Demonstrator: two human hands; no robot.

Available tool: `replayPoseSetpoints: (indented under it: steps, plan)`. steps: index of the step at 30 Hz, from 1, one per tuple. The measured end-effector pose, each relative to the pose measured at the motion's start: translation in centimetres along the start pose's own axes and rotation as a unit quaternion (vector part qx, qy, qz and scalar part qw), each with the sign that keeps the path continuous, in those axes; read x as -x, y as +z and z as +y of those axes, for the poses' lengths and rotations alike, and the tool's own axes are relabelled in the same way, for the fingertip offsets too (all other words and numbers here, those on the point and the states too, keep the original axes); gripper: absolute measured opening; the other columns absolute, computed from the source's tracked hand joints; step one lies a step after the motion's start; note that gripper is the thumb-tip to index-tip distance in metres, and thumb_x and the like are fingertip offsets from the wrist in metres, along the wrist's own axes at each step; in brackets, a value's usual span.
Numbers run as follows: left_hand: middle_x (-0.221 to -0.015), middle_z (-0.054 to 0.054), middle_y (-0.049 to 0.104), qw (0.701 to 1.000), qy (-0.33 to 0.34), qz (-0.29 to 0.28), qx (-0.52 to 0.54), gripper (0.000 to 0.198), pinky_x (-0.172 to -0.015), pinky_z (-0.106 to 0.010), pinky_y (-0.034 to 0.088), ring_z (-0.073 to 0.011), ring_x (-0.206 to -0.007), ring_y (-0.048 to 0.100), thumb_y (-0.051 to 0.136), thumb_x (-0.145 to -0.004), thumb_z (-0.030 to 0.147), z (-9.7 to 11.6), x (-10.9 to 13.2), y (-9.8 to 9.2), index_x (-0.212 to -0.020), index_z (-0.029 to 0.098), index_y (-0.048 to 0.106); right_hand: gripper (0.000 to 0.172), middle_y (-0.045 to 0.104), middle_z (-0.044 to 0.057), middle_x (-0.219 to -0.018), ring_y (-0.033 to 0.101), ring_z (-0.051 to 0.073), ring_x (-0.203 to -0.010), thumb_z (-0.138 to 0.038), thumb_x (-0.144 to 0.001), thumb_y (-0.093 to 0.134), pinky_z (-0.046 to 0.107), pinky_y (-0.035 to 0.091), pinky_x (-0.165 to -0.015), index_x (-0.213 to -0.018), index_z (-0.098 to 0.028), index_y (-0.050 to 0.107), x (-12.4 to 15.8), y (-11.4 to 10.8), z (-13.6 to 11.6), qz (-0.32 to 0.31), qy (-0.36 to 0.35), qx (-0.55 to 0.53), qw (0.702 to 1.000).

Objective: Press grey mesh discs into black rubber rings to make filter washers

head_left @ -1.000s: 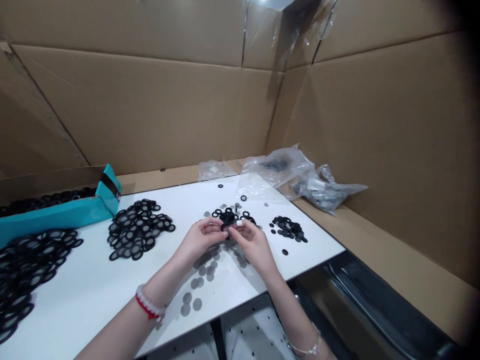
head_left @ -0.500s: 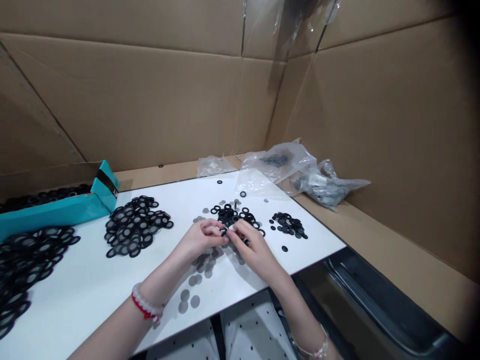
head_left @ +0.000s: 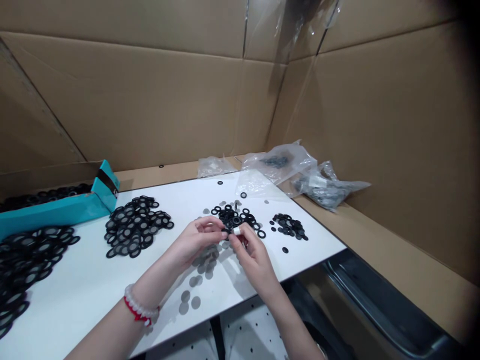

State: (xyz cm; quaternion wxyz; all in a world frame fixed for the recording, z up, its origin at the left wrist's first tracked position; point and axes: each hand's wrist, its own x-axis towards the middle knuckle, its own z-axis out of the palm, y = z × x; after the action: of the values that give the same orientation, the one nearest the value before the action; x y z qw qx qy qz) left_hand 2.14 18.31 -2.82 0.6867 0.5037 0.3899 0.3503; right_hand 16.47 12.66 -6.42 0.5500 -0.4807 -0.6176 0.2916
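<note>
My left hand (head_left: 202,237) and my right hand (head_left: 252,252) meet above the white board, thumbs and fingertips pinched together. Between them is a small black ring (head_left: 227,231), mostly covered by the fingertips. Something white wraps the tip of my right index finger. Just behind the hands lies a heap of black rings (head_left: 237,220). Loose grey mesh discs (head_left: 195,302) are scattered beneath and in front of my left hand. To the right of my right hand sits a small pile of black round pieces (head_left: 288,226).
Black rings with grey discs inside form a pile (head_left: 131,225) on the left and another (head_left: 33,255) farther left. A turquoise box (head_left: 67,212) holds more. Clear plastic bags (head_left: 279,162) lie at the back right. Cardboard walls (head_left: 150,100) enclose the white board (head_left: 300,260).
My right hand has turned slightly, and its index finger now shows the white wrap. Both hands stay pinched together at nearly the same spot.
</note>
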Motion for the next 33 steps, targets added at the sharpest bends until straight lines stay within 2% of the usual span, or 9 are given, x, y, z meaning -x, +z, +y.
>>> replayPoseSetpoints:
  steps: [4,8,11,16,20,23,26,30,33]
  plan:
    - [-0.066,0.002,0.057,0.993,0.032,-0.045,-0.103,0.022,-0.058,-0.022,0.039,-0.0105,-0.061,0.052,0.076,-0.06,0.023,1.1,0.9,0.8,-0.068,0.017,0.056,0.027,0.04,-0.001,-0.073,0.041,0.014,-0.069,-0.034,-0.095,0.039,0.026,0.034,-0.062,-0.071,-0.021,0.037,0.0,-1.4,-1.0,-0.023,0.019,0.03,0.999]
    - [-0.066,0.002,0.057,0.99,0.047,-0.044,-0.129,0.022,-0.062,-0.023,0.042,-0.0118,-0.063,0.053,0.074,-0.063,0.023,1.7,2.0,1.6,-0.079,0.018,0.059,0.025,0.042,-0.001,-0.076,0.043,0.015,-0.073,-0.034,-0.096,0.036,0.026,0.035,-0.064,-0.075,-0.021,0.039,0.4,-2.6,-2.3,-0.08,0.015,0.074,0.994]
    - [-0.066,0.001,0.057,0.99,0.041,-0.007,-0.134,0.019,-0.059,-0.024,0.041,-0.0129,-0.062,0.052,0.072,-0.065,0.025,1.4,3.3,2.0,-0.079,0.017,0.063,0.024,0.042,0.0,-0.078,0.043,0.016,-0.074,-0.032,-0.097,0.034,0.027,0.036,-0.067,-0.076,-0.021,0.037,1.2,-2.6,-3.1,-0.105,0.019,0.095,0.99]
    - [-0.068,-0.002,0.061,0.976,0.088,0.107,-0.167,0.013,-0.061,-0.026,0.042,-0.0154,-0.063,0.053,0.071,-0.067,0.028,0.0,6.1,2.1,-0.073,0.018,0.066,0.021,0.043,0.001,-0.081,0.043,0.018,-0.079,-0.028,-0.097,0.034,0.032,0.036,-0.076,-0.078,-0.022,0.036,2.6,-1.3,-4.4,-0.065,0.026,0.139,0.988]
    - [-0.075,-0.002,0.062,0.982,0.066,0.154,-0.087,0.015,-0.067,-0.025,0.044,-0.0179,-0.074,0.058,0.07,-0.07,0.032,-1.2,8.3,1.6,-0.073,0.02,0.061,0.02,0.046,0.002,-0.082,0.046,0.018,-0.079,-0.034,-0.096,0.038,0.03,0.04,-0.073,-0.08,-0.023,0.041,3.2,-0.6,-5.1,-0.148,0.057,0.047,0.986]
    - [-0.079,-0.002,0.061,0.99,0.035,0.137,-0.017,0.023,-0.071,-0.025,0.046,-0.0187,-0.081,0.059,0.071,-0.07,0.034,-1.9,9.6,1.2,-0.067,0.02,0.053,0.021,0.046,0.001,-0.08,0.047,0.017,-0.078,-0.037,-0.095,0.041,0.028,0.041,-0.071,-0.08,-0.022,0.044,3.4,-0.2,-5.1,-0.173,0.056,-0.004,0.983]
    - [-0.079,-0.003,0.059,0.992,0.028,0.119,-0.025,0.029,-0.07,-0.025,0.046,-0.018,-0.077,0.058,0.074,-0.066,0.034,-2.2,10.4,0.7,-0.063,0.02,0.048,0.023,0.045,0.001,-0.079,0.045,0.018,-0.078,-0.035,-0.097,0.037,0.029,0.04,-0.073,-0.078,-0.022,0.042,3.8,0.2,-5.2,-0.178,0.041,0.042,0.982]
    - [-0.073,-0.001,0.059,0.991,0.016,0.123,-0.046,0.027,-0.067,-0.025,0.046,-0.0175,-0.073,0.058,0.072,-0.068,0.036,-2.4,11.0,0.3,-0.079,0.022,0.051,0.019,0.045,0.002,-0.081,0.043,0.018,-0.078,-0.03,-0.098,0.033,0.032,0.04,-0.077,-0.081,-0.023,0.039,4.3,0.5,-5.9,-0.22,0.013,0.111,0.969]
    - [-0.073,-0.001,0.059,0.99,0.019,0.113,-0.083,0.024,-0.069,-0.025,0.046,-0.0169,-0.072,0.058,0.069,-0.071,0.036,-2.6,11.2,0.2,-0.082,0.022,0.053,0.015,0.044,0.002,-0.083,0.043,0.018,-0.079,-0.024,-0.097,0.033,0.032,0.039,-0.079,-0.084,-0.023,0.039,4.4,0.4,-6.1,-0.231,-0.016,0.149,0.961]
